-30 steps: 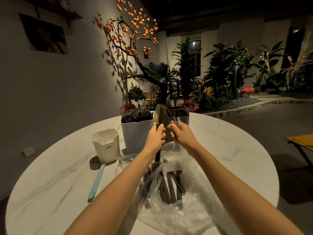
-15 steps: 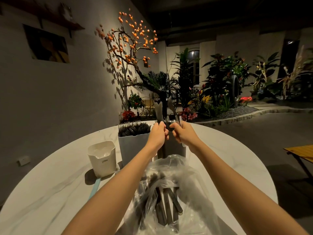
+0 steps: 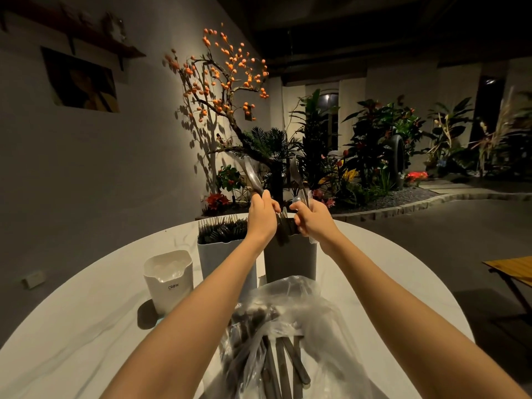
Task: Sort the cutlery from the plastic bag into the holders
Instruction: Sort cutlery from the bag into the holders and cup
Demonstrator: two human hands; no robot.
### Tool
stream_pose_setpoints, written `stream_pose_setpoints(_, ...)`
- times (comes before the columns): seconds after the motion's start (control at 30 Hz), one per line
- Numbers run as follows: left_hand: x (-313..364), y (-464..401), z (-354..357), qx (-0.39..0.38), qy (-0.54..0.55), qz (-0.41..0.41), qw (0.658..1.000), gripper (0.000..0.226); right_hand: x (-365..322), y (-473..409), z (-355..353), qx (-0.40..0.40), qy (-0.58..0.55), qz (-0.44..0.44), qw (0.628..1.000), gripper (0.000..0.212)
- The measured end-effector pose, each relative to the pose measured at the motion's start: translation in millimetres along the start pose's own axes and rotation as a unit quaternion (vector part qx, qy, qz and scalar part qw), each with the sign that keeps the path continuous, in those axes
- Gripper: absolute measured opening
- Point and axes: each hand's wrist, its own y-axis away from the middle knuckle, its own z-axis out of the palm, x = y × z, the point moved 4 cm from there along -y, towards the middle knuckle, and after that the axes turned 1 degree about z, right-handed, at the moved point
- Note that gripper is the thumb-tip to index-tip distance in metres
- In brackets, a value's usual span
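Observation:
My left hand [image 3: 263, 213] grips one piece of cutlery [image 3: 253, 177] with its metal end pointing up and its dark handle reaching down over the grey holder [image 3: 290, 260]. My right hand [image 3: 312, 218] grips a few pieces of cutlery [image 3: 298, 180] just above that holder's rim. To the left stands a light grey holder [image 3: 221, 257] packed with forks, tines up. Further left is a small white holder [image 3: 168, 280]. In front of me the clear plastic bag [image 3: 290, 335] lies open with several dark-handled pieces inside.
The round white marble table [image 3: 72, 347] carries everything. A light blue utensil peeks out at the base of the white holder [image 3: 159, 321]. A wooden folding table [image 3: 512, 269] stands at the right. Plants and an orange-fruited tree [image 3: 224, 82] rise behind the table.
Both hands rose and moved forward with their cutlery, from in front of the grey holder to just above its rim. The view tilted up, so the bag now sits lower in frame.

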Motion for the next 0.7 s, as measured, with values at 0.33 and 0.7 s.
stream_pose_setpoints(0.33, -4, -18, 7, 0.038, 0.065, 0.008, 0.997, 0.032, 1, -14, -2, 0.009, -0.005, -0.006, 1.0, 0.02)
stream_pose_setpoints(0.7, -20, -12, 22, -0.023, -0.057, -0.002, 0.998, 0.027, 17, -22, -1, 0.013, 0.008, -0.013, 1.0, 0.027)
